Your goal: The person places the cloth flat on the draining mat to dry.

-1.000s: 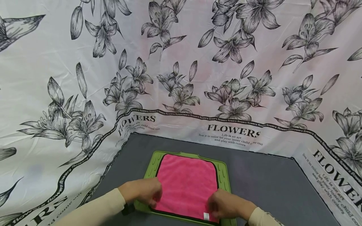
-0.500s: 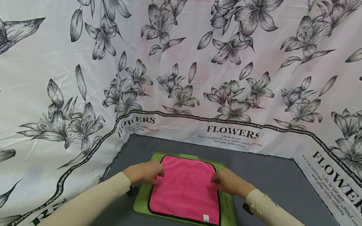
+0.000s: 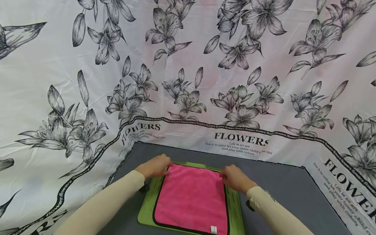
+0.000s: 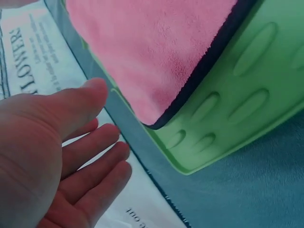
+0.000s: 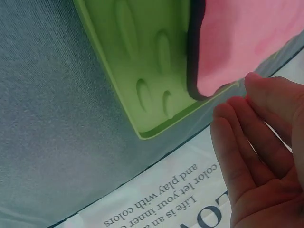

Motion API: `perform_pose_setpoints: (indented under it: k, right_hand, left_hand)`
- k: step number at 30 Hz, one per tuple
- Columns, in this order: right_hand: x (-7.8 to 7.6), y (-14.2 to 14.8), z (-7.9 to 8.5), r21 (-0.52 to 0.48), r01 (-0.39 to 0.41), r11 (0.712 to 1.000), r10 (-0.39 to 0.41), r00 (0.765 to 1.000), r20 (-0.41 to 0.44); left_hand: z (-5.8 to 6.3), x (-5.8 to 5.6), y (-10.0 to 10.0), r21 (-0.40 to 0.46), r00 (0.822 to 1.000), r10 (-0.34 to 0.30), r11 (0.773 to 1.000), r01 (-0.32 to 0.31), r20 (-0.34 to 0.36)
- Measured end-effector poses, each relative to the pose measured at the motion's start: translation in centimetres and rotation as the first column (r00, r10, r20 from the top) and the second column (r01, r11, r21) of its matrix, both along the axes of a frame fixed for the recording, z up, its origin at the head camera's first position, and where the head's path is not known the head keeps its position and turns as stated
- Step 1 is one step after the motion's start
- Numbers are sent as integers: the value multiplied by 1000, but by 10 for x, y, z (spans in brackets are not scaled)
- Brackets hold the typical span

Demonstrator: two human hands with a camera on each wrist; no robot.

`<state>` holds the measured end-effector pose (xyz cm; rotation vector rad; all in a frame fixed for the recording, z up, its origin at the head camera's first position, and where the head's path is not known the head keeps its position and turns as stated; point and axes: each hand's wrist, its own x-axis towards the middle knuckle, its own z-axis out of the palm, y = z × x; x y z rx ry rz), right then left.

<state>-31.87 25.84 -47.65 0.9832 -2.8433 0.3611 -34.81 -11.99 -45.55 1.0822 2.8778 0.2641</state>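
A pink cloth (image 3: 192, 195) with dark edging and a small white tag lies flat on a green tray (image 3: 148, 206) with raised oval ridges. My left hand (image 3: 155, 166) is over the far left corner of the cloth. In the left wrist view its fingers are loosely bent and apart from the cloth, with nothing between them. At the far right corner is my right hand (image 3: 236, 178). The right wrist view shows its thumb and fingers (image 5: 222, 111) extended close by the cloth's edge; whether they touch it is hard to tell.
The tray rests on a grey surface (image 3: 273, 192) with a dark border. A white curtain (image 3: 188, 137) with black flower drawings and lettering rises behind and on both sides.
Both hands have moved away from the cloth's near part, along its sides, to its far corners. The cloth stays spread on the tray.
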Motion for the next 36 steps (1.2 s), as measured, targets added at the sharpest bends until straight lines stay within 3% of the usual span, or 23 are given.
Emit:
perform_pose_setpoints:
  k: [5, 9, 15, 21, 26, 31, 36]
  right_hand:
    - [-12, -3, -5, 14, 70, 997, -70, 998, -2]
    - [-20, -6, -11, 18, 129, 992, -129, 992, 1]
    - [-29, -10, -26, 8, 216, 976, -216, 976, 29]
    - [-35, -14, -43, -21, 320, 947, -317, 945, 84]
    - [-35, -15, -47, -55, 374, 926, -370, 926, 69]
    - [-35, -17, -44, -53, 336, 940, -335, 942, 36]
    - [-37, -17, -45, -18, 314, 949, -314, 949, 33]
  left_hand:
    - [-10, -15, 8, 43, 999, 37, 998, -37, -12]
    - [-24, -24, 18, 54, 992, 128, 990, -127, -19]
    - [-49, -33, 35, 61, 957, 288, 957, -285, -47]
    - [-65, -31, 44, 51, 921, 378, 926, -375, -96]
    - [-72, -26, 47, 70, 918, 366, 931, -360, -152]
    - [-77, -26, 50, 30, 923, 315, 948, -316, -222]
    - [-77, -26, 50, 60, 922, 324, 946, -319, -213]
